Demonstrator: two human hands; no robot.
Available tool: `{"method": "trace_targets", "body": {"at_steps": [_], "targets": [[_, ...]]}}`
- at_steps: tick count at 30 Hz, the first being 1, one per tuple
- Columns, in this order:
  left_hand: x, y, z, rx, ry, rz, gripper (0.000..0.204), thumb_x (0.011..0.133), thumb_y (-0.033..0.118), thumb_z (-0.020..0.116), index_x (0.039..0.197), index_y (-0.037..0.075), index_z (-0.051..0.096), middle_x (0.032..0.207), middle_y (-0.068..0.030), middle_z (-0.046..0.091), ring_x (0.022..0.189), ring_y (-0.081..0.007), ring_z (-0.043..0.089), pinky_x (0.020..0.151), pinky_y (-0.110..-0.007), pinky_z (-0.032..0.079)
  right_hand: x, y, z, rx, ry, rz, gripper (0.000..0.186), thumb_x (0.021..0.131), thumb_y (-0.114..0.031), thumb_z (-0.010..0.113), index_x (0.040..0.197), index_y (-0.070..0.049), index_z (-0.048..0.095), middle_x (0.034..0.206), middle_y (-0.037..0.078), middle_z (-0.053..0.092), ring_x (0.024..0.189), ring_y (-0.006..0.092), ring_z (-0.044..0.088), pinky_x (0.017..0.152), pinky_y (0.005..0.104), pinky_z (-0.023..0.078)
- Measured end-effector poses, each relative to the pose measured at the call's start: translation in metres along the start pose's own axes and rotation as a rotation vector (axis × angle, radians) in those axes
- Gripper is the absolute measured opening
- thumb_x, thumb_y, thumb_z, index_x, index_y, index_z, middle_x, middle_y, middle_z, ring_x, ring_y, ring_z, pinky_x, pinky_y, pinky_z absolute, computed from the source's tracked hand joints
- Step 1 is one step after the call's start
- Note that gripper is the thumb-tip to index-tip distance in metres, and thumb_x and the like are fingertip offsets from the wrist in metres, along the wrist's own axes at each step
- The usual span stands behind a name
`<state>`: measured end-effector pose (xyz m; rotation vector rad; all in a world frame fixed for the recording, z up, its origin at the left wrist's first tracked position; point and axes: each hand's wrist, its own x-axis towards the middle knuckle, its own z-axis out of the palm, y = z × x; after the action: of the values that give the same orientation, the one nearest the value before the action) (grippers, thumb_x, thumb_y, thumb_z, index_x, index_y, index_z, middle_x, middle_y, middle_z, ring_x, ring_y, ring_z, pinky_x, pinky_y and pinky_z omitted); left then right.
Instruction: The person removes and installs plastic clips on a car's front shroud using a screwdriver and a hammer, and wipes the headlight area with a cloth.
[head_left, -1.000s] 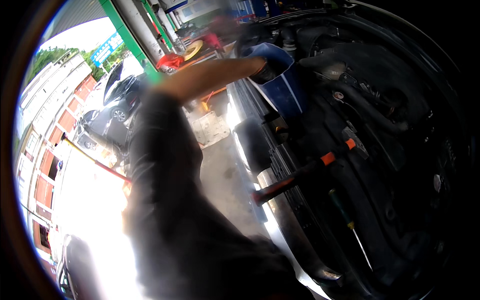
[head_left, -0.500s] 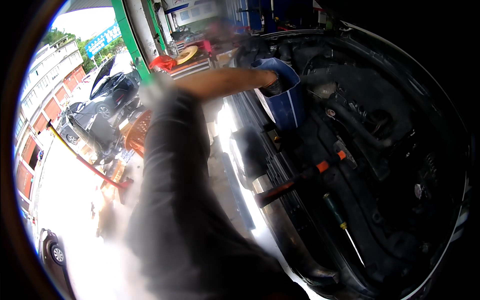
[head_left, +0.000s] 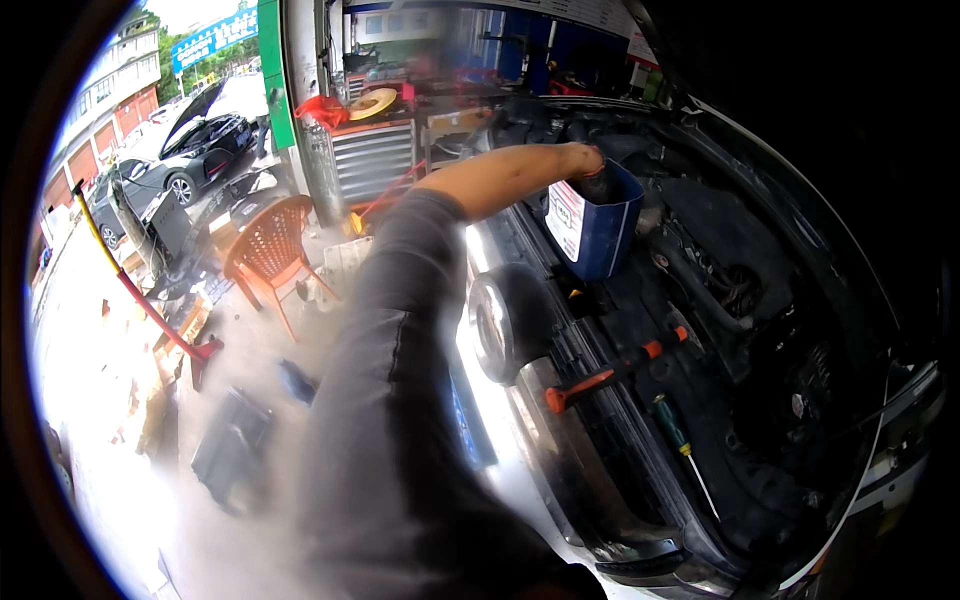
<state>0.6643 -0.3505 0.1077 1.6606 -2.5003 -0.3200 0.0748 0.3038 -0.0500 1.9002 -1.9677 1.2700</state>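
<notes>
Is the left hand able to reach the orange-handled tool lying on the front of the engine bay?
Probably yes. The left hand rests on the blue container; the orange-handled tool lies uncovered below it, nearer the body, with nothing across the way.

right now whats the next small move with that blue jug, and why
Probably steady the blue plastic jug before tipping further: one hand grips its top over the open engine bay, no second hand shows, and which hand it is isn't clear.

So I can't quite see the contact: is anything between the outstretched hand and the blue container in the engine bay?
Nothing visible. The left hand rests right at the top rim of the blue container, though its fingers are hidden there.
</notes>
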Motion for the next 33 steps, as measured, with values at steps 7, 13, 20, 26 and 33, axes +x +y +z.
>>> {"method": "trace_targets", "body": {"at_steps": [7, 13, 20, 26, 33], "targets": [[-0.031, -0.025, -0.052, 0.237, 0.114, -0.004, 0.039, 0.084, 0.029, 0.073, 0.117, 0.008, 0.077, 0.114, -0.0147, 0.076, 0.097, -0.0271, 0.07, 0.086, -0.042, 0.056, 0.002, 0.008, 0.002, -0.042, -0.014, 0.022, 0.04, 0.111, -0.024, 0.052, 0.132, 0.008, 0.064, 0.126, 0.025, 0.069, 0.11, 0.0367, 0.068, 0.096, 0.0469, 0.054], [-0.176, -0.001, -0.124, 0.04, 0.297, 0.352, 0.042, 0.078, 0.029, 0.077, 0.114, 0.008, 0.078, 0.094, -0.0127, 0.078, 0.076, -0.0239, 0.069, 0.068, -0.04, 0.054, 0.003, 0.019, 0.005, -0.078, -0.029, 0.025, 0.042, 0.11, -0.026, 0.053, 0.134, 0.006, 0.064, 0.128, 0.023, 0.069, 0.115, 0.0365, 0.067, 0.1, 0.0464, 0.052], [-0.46, -0.025, -0.011, -0.985, 0.65, 0.322, 0.034, 0.099, 0.021, 0.068, 0.125, 0.0, 0.067, 0.092, -0.0047, 0.069, 0.079, -0.0119, 0.061, 0.062, -0.027, 0.047, -0.002, 0.049, 0.009, -0.095, -0.019, -0.008, 0.043, 0.11, -0.028, 0.055, 0.137, 0.005, 0.063, 0.132, 0.022, 0.069, 0.12, 0.0364, 0.066, 0.104, 0.0458, 0.051], [-0.627, 0.066, 0.321, -1.932, 0.569, 0.412, 0.021, 0.091, 0.02, 0.065, 0.105, 0.006, 0.059, 0.083, -0.0042, 0.056, 0.074, -0.0136, 0.054, 0.06, -0.03, 0.045, -0.007, 0.113, 0.002, -0.148, -0.023, -0.056, 0.045, 0.109, -0.03, 0.056, 0.139, 0.003, 0.063, 0.134, 0.021, 0.069, 0.125, 0.0362, 0.065, 0.108, 0.0453, 0.049], [-0.752, 0.287, 0.542, -2.674, -0.38, 0.032, 0.035, 0.097, 0.014, 0.068, 0.126, -0.005, 0.062, 0.1, -0.013, 0.067, 0.086, -0.0209, 0.064, 0.074, -0.033, 0.054, 0.007, 0.181, 0.011, -0.494, -0.066, -0.182, 0.049, 0.107, -0.038, 0.058, 0.145, -0.008, 0.062, 0.145, 0.017, 0.064, 0.132, 0.0347, 0.06, 0.109, 0.043, 0.048]]}}
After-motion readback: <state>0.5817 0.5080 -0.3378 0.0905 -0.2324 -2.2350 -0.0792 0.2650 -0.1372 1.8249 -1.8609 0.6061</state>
